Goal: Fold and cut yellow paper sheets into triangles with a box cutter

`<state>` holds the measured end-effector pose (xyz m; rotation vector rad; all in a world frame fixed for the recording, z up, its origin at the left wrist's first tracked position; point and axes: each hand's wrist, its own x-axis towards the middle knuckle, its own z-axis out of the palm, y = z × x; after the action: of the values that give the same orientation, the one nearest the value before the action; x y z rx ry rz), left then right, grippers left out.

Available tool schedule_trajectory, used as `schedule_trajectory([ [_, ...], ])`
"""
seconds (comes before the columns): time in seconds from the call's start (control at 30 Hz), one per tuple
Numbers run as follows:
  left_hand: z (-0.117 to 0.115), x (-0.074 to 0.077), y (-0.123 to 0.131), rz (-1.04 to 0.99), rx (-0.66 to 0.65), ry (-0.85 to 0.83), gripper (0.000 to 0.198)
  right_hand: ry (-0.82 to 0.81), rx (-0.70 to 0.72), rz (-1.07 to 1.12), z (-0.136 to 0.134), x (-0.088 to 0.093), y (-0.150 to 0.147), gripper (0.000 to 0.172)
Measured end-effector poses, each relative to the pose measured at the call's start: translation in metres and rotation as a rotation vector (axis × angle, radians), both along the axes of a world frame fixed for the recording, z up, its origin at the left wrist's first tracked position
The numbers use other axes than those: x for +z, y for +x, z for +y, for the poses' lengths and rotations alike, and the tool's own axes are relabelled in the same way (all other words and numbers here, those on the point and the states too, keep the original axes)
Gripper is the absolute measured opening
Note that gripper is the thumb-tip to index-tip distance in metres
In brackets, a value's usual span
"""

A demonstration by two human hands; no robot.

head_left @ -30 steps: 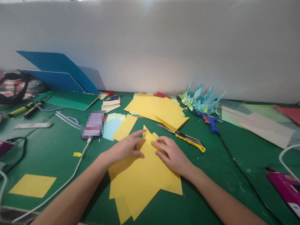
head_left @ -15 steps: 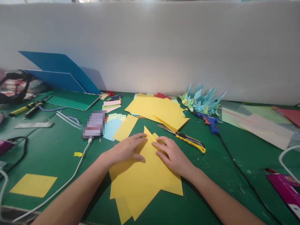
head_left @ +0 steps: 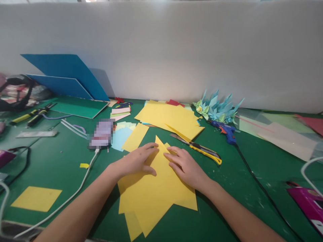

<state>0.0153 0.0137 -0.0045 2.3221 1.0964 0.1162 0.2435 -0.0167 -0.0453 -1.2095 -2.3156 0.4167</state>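
Observation:
A stack of yellow paper sheets (head_left: 153, 191) lies on the green mat in front of me, its top sheet folded to a point at the far end. My left hand (head_left: 137, 160) rests flat on the left half of that sheet, fingers stretched toward the point. My right hand (head_left: 185, 165) presses on the right half, fingers lying on the fold near the tip. Neither hand holds anything.
A yellow utility knife (head_left: 205, 153) lies just right of my right hand. Behind are more yellow sheets (head_left: 169, 117), blue paper flowers (head_left: 218, 109), a blue glue gun (head_left: 225, 131) with a black cord, a phone (head_left: 101, 134) on a white cable, blue boards (head_left: 65, 75), a yellow square (head_left: 36, 199).
Both hands stay on the folded yellow sheet; the left fingers have slid slightly along the fold. Nothing else moved.

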Motion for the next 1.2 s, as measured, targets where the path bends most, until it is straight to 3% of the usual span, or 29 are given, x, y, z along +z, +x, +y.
schedule_trajectory([
  [0.57, 0.001, 0.004, -0.004, 0.011, -0.010, -0.121, 0.088, -0.045, 0.093, -0.060, 0.000, 0.007, 0.001, 0.038],
  [0.83, 0.001, 0.003, -0.006, 0.039, -0.050, -0.068, 0.089, -0.048, 0.100, -0.136, 0.000, 0.006, 0.001, 0.038],
  [0.93, 0.000, 0.003, 0.000, 0.051, -0.023, -0.005, 0.075, -0.039, 0.104, -0.168, -0.001, 0.008, 0.000, 0.038],
  [1.07, 0.001, -0.004, 0.012, 0.077, 0.054, 0.172, 0.030, -0.029, 0.104, -0.178, -0.002, 0.010, 0.000, 0.039],
  [1.2, 0.001, -0.016, 0.021, 0.182, 0.113, 0.286, 0.021, -0.006, 0.101, -0.174, -0.001, 0.009, 0.000, 0.038],
])
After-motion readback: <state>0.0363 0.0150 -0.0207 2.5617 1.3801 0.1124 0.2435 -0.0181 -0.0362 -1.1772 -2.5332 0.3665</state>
